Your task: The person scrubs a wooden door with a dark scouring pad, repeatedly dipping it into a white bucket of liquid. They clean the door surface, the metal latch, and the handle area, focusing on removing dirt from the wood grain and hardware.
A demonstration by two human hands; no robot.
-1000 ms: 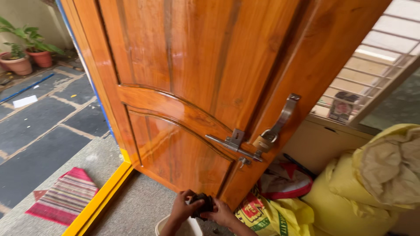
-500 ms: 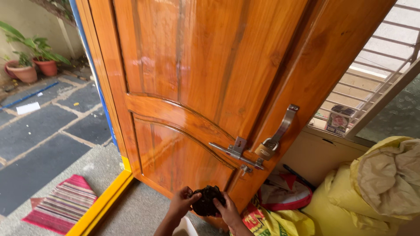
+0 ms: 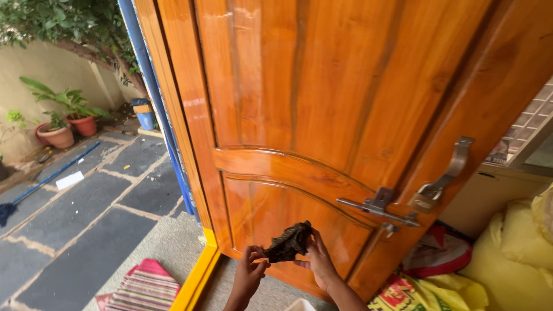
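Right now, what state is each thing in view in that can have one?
Left hand: gripping one end of the dark cloth.
Right hand: gripping the other end.
Dark cloth: crumpled, held up in front of the door.
Wooden door: swung open.
Sliding bolt: lying across the door; engagement cannot be told.
Padlock: hanging by the handle; locked or not cannot be told.
Striped mat: flat on the floor.

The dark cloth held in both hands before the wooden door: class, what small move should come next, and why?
Probably press the dark cloth flat against the lower door panel. The left hand and right hand hold it bunched, raised just in front of the glossy wood.
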